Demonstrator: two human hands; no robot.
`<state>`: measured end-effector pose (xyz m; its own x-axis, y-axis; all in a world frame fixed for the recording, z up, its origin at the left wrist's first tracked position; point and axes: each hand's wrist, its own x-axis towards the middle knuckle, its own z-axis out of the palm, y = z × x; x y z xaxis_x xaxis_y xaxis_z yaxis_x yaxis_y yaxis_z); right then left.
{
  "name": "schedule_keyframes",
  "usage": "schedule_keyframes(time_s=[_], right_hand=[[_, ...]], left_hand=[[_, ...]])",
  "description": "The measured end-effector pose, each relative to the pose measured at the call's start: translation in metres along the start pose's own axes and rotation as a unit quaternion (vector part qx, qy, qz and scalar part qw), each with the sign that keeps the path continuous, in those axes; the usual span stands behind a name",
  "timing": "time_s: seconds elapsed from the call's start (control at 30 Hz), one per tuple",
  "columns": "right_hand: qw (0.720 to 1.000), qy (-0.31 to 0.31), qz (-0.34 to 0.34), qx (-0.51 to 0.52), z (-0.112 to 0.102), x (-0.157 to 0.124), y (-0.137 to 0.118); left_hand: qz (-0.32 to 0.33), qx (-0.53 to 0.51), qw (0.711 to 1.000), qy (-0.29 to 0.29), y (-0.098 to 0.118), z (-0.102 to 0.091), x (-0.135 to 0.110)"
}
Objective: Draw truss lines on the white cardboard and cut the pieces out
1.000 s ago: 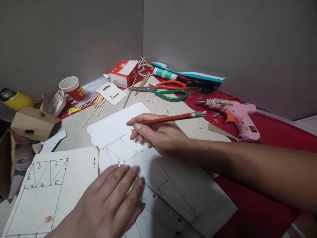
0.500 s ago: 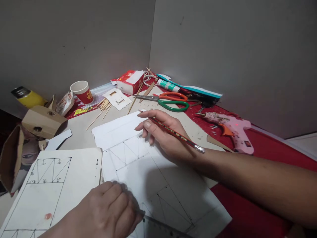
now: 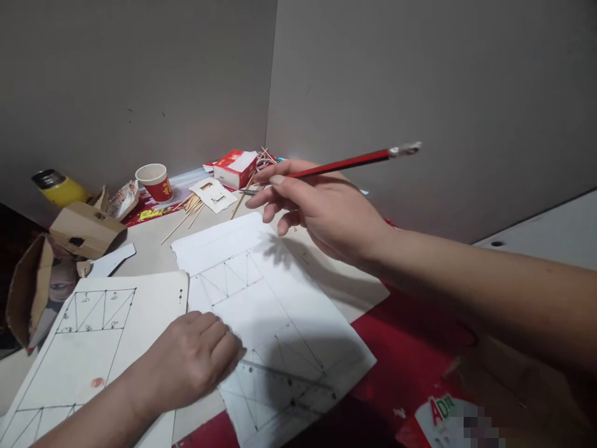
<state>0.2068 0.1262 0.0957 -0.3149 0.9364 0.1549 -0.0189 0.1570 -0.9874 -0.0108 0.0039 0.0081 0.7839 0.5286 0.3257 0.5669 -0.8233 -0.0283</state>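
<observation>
My right hand [image 3: 321, 205] is raised above the drawing sheet, closed on a red and black pencil [image 3: 347, 163] between thumb and forefinger; its silver end points right. My left hand [image 3: 200, 354] is closed and rests at the sheet's left edge, with the end of a see-through ruler [image 3: 305, 381] at its fingertips. Beneath the ruler lies the white sheet [image 3: 270, 311], drawn with lines, dots and triangles. To the left, partly under my left forearm, is a second paper [image 3: 153, 330] with a similar drawing, handwritten marks and a reddish spot.
A red and white paper cup [image 3: 153, 182], thin wooden sticks [image 3: 191, 206], a cut card [image 3: 213, 195] and a red box [image 3: 236, 168] stand at the back. On the left are a yellow bottle [image 3: 60, 188] and cardboard pieces [image 3: 86, 229]. Grey walls rise behind.
My right hand has lifted up off the sheet, and the pencil has swung so its silver end points up and right. The view has turned, and my right hand now covers most of the scissors.
</observation>
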Motion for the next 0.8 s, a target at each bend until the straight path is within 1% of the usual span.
schedule_keyframes(time_s=[0.1,0.17,0.2,0.27,0.3,0.33,0.37,0.43,0.5,0.57,0.63,0.73,0.8], right_hand=[[0.994,-0.042,-0.047,-0.085,0.0,-0.031,-0.006],[0.978,-0.085,-0.044,-0.186,0.001,-0.062,0.001],[0.961,-0.113,-0.064,-0.243,0.002,-0.08,0.009],[0.923,-0.173,-0.123,-0.32,0.003,-0.114,0.031],[0.904,-0.185,-0.167,-0.347,0.004,-0.129,0.044],[0.887,-0.179,-0.208,-0.371,0.004,-0.143,0.057],[0.871,-0.164,-0.227,-0.404,0.005,-0.156,0.07],[0.85,-0.112,-0.272,-0.437,0.005,-0.175,0.09],[0.838,-0.091,-0.28,-0.46,0.006,-0.186,0.102],[0.836,-0.074,-0.281,-0.465,0.006,-0.191,0.106],[0.838,-0.066,-0.28,-0.463,0.005,-0.19,0.106],[0.842,-0.076,-0.27,-0.461,0.003,-0.182,0.104],[0.845,-0.089,-0.262,-0.458,0.002,-0.176,0.103]], left_hand=[[0.004,0.014,1.0,-0.024,0.0,0.0,-0.003],[0.001,0.028,0.998,-0.055,0.001,0.001,-0.005],[-0.002,0.035,0.997,-0.075,0.002,0.002,-0.007],[-0.013,0.046,0.991,-0.124,0.003,0.004,-0.009],[-0.023,0.049,0.987,-0.149,0.004,0.005,-0.009],[-0.034,0.049,0.983,-0.174,0.005,0.005,-0.009],[-0.047,0.047,0.978,-0.197,0.006,0.005,-0.008],[-0.07,0.038,0.968,-0.237,0.008,0.004,-0.004],[-0.091,0.024,0.959,-0.269,0.011,0.0,0.002],[-0.113,0.005,0.949,-0.294,0.013,-0.007,0.011],[-0.139,-0.021,0.941,-0.307,0.01,-0.018,0.023],[-0.175,-0.078,0.936,-0.296,-0.003,-0.047,0.043],[-0.194,-0.125,0.938,-0.259,-0.017,-0.074,0.055]])
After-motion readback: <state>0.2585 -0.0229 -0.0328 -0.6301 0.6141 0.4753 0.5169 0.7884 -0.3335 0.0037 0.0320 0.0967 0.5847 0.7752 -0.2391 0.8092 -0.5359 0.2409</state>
